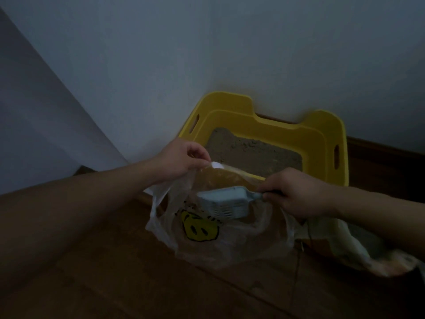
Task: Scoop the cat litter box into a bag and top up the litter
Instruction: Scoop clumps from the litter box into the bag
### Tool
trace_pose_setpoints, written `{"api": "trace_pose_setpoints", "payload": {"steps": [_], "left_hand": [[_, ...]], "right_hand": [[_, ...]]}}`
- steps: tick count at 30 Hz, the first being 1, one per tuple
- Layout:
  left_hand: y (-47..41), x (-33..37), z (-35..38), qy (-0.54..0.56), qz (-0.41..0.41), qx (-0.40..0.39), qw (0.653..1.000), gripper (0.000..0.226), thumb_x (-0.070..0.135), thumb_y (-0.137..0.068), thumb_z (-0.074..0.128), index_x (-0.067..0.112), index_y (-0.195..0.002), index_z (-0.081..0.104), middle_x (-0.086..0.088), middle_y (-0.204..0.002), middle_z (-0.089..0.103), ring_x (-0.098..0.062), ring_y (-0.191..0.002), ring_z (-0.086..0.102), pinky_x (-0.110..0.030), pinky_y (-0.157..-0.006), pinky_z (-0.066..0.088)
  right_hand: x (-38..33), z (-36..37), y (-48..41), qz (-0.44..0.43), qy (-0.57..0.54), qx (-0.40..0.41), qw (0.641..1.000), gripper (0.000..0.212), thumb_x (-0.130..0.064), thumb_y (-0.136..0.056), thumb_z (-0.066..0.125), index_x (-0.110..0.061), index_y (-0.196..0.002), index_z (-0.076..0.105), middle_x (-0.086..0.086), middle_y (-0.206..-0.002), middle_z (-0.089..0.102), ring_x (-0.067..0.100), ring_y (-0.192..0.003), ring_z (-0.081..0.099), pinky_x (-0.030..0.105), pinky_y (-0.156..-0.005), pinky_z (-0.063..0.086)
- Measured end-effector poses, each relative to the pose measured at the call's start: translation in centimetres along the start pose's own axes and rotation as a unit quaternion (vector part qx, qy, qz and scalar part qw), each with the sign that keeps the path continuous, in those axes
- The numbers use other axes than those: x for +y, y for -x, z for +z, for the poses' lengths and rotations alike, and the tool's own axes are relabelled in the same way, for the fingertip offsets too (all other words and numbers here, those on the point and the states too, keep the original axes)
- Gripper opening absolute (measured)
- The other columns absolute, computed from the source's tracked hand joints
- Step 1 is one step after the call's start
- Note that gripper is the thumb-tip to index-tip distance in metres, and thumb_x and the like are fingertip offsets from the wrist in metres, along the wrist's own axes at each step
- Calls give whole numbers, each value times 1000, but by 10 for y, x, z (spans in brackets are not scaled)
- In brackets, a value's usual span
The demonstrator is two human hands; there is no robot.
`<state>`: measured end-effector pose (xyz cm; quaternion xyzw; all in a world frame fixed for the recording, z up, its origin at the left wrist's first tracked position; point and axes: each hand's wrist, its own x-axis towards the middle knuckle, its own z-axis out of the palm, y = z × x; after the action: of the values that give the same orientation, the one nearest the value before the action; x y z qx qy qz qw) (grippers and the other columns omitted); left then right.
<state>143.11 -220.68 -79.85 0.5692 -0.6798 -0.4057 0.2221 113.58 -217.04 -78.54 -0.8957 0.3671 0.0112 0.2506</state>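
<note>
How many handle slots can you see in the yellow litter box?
2. One slot is in the left wall of the litter box, one in its right wall. The plastic bag covers the near wall, so more may be hidden.

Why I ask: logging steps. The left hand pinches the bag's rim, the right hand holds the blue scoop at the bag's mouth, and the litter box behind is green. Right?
No: the head view shows the litter box is yellow, not green. The left hand pinches the bag by its rim, and the right hand holds the blue scoop at its mouth.
</note>
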Motion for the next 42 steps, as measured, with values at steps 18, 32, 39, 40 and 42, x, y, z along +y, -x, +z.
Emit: {"api": "trace_pose_setpoints", "payload": {"steps": [18,32,39,40,42], "left_hand": [[-2,-2,2,33,-12,-12,999,16,9,-83,76,23,-76,75,1,-74,74,-8,-72,67,-27,-73,55],[-17,-14,8,19,-16,12,1000,12,14,-83,78,25,-79,76,9,-80,75,-4,-75,70,-16,-64,51],[-21,-11,13,-18,6,25,1000,19,11,-82,78,28,-74,75,19,-76,72,6,-64,62,-8,-59,45],[-22,-11,14,-19,5,26,999,18,12,-82,79,28,-75,75,19,-76,71,7,-62,61,-7,-58,44],[-24,-9,15,-26,6,23,999,15,17,-83,78,29,-75,75,20,-78,71,9,-61,59,-6,-56,42]], "right_hand": [[16,-2,1,21,-141,31,989,18,-16,-88,68,-31,-85,60,-16,-88,59,5,-83,59,27,-70,48],[66,-2,-14,171,-122,169,963,27,-15,-87,69,-32,-106,59,-13,-101,60,3,-91,57,21,-75,46],[103,8,-32,308,-71,123,941,22,-13,-88,61,-26,-105,62,-5,-97,62,7,-81,58,24,-65,51],[108,8,-35,326,-58,115,937,23,-12,-87,61,-25,-107,64,-6,-94,62,6,-79,58,22,-62,51],[118,9,-39,355,-20,96,930,20,-16,-86,63,-24,-104,66,-10,-85,60,4,-72,59,18,-53,48]]}}
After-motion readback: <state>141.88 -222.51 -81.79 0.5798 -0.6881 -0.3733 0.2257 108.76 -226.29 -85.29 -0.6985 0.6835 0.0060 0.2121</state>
